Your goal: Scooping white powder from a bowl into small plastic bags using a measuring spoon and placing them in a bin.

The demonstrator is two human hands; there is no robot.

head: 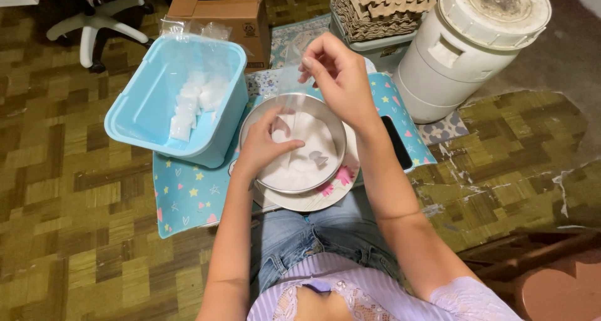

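Looking down from the head camera, I start at the far left, where the white star base of an office chair stands on the patterned wooden floor. Next comes a light blue plastic bin, open at the top, with a row of small clear bags packed with something white lying inside it. Behind the bin sits a brown cardboard box. The bin rests on a pale blue mat with hearts and stars.

My left hand is at the near-left rim of a round metal bowl and reaches over it. Its fingers are pressed together, pinching the lower part of a thin clear plastic bag just above the white granular stuff that fills the bowl. A small metal scoop lies in that white heap. The bowl stands on a flowered plate, which lies on the mat right in front of my knees.

My right hand is above the far rim of the bowl, thumb and forefinger pinching the bag's top edge, so the bag hangs upright between both hands. A dark phone lies just right of my forearm. Beyond it are stacked cardboard egg trays and a big white lidded drum.
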